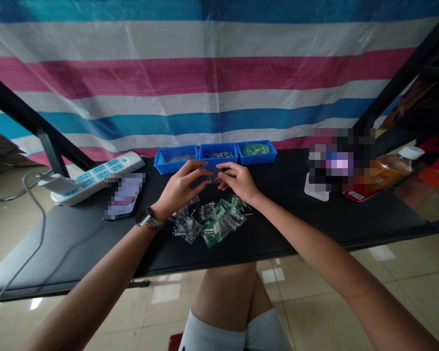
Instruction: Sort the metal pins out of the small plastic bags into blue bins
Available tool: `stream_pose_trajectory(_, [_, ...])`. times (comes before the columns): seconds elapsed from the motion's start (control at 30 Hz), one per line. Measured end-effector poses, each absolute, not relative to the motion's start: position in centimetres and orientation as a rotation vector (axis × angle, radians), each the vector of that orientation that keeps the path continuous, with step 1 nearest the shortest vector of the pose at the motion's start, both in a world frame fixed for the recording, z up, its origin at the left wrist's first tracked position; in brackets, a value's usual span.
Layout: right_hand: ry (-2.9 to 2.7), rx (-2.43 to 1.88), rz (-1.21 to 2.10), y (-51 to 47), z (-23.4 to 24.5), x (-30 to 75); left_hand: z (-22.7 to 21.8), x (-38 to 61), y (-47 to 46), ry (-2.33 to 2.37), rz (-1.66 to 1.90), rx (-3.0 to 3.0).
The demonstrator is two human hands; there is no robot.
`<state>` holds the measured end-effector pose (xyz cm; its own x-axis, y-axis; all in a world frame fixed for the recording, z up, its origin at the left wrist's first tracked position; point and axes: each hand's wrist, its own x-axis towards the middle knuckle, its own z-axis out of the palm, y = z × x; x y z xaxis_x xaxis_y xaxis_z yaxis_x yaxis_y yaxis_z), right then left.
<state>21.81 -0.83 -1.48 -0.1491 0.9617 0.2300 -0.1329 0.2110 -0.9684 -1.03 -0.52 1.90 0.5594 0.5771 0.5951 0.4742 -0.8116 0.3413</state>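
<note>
My left hand [180, 187] and my right hand [240, 181] meet above the black table, fingers closed on a small clear plastic bag [215, 174] stretched between them. What the bag contains is too small to make out. Just below the hands lies a pile of little packets: clear bags [186, 229] on the left, green-tinted bags [216, 228] on the right, with small metal pins or screws inside. Behind my fingers, three blue bins [171, 168] stand in a row. The middle bin holds loose metal pieces [219, 155], and the right one has green packets [255, 148].
A white power strip [102, 175] with a plugged-in adapter and grey cable lies at the left, beside a phone [126, 197]. To the right are a blurred-out device on a white stand [316, 191] and a drink bottle [382, 173]. Striped sheeting [212, 73] hangs behind the table.
</note>
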Motion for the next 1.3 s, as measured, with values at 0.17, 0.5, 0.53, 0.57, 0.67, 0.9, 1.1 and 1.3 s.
stream_pose_trajectory(0.17, [-1.358,-0.855,1.249,-1.3,-1.1,21.6,2.0,-1.0,-0.5,0.944,1.165,2.644])
stream_pose_trajectory(0.5, [-1.348,-0.901,1.14,-1.3,-0.9,21.3,1.6,-0.3,-0.6,1.039,1.215,2.188])
stream_pose_trajectory(0.53, [-1.326,-0.894,1.179,-1.2,-1.0,21.3,1.7,-0.3,-0.7,1.034,1.215,2.189])
stream_pose_trajectory(0.57, [-1.308,-0.885,1.207,-1.1,-1.0,21.3,1.7,-0.3,-0.8,1.034,1.21,2.2])
stream_pose_trajectory(0.67, [-1.252,-0.866,1.243,-0.9,-1.0,21.5,2.0,-0.5,-0.8,1.02,1.17,2.287])
stream_pose_trajectory(0.9, [-1.177,-0.861,1.338,-1.1,-0.3,22.1,2.1,-0.9,-0.5,0.891,1.189,2.637])
stream_pose_trajectory(1.1, [-1.237,-0.85,1.414,-1.5,0.0,21.9,2.2,-0.9,-0.7,0.857,1.101,2.672])
stream_pose_trajectory(1.3, [-1.377,-0.893,1.292,-1.7,-0.6,21.7,1.7,-1.0,-0.2,1.043,1.224,2.387])
